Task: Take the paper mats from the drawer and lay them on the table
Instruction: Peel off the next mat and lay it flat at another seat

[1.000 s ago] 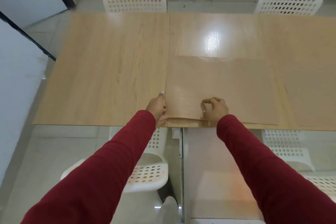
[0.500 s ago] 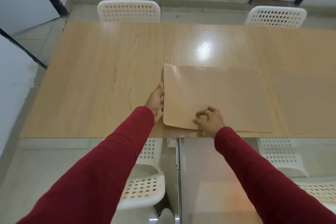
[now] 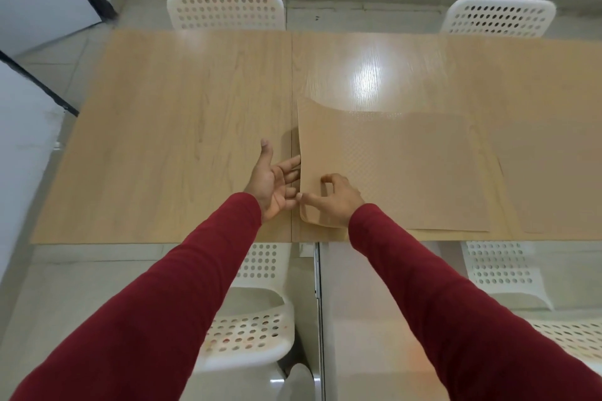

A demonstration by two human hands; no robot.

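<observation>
Right hand (image 3: 335, 200) pinches the top mat (image 3: 391, 166); left hand (image 3: 275, 185), spread, slips under its raised edge. Peel one sheet only.

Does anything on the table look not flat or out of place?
Yes. The top paper mat is not flat: its left edge curls up where the right hand pinches it, beside the open left hand.

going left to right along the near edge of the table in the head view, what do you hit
bare table → left hand → right hand → lifted mat → flat mat
</observation>
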